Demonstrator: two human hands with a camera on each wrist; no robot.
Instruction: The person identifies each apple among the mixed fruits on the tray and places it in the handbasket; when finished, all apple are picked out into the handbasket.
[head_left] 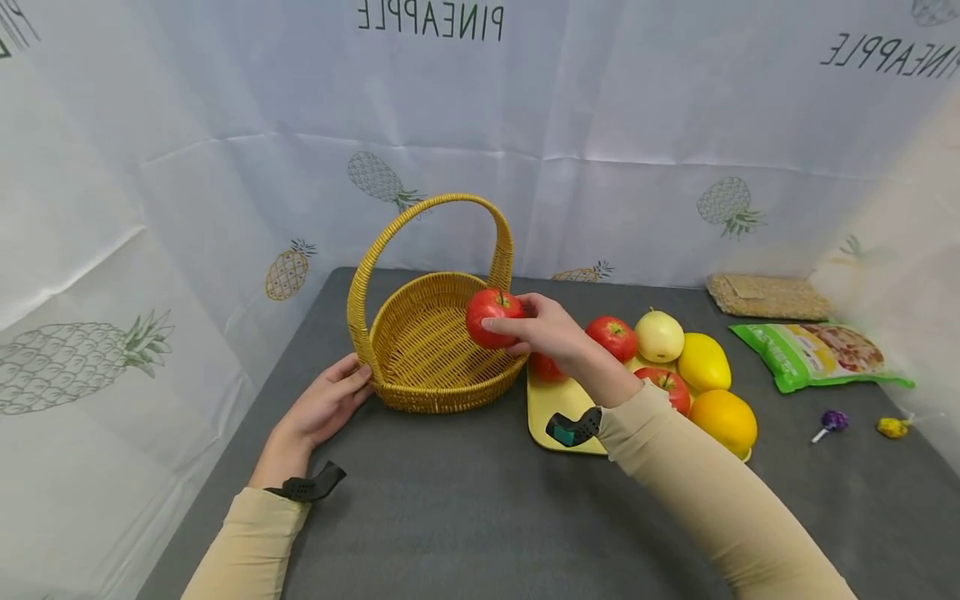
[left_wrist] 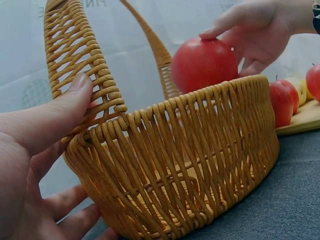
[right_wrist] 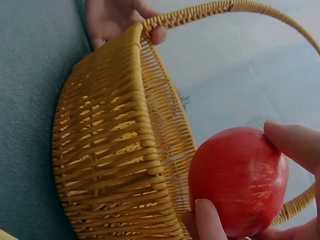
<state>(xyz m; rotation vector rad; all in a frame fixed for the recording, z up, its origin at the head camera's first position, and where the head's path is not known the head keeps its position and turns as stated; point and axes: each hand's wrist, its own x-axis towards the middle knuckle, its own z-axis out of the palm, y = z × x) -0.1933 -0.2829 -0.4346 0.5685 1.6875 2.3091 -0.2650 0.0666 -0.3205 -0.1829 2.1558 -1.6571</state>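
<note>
A yellow wicker basket with a tall arched handle stands upright on the dark table, its inside bare in the head view. My left hand holds its left side, the thumb against the foot of the handle and the other fingers along the outer wall. Above the basket's right rim, my right hand grips a red apple between thumb and fingers. The apple shows close up in the right wrist view, at the basket opening.
Right of the basket lies a yellow tray with several fruits: red apples, a pale round pear, a yellow lemon-like fruit and an orange. Farther right are a green snack bag, a brown packet and two lollipops.
</note>
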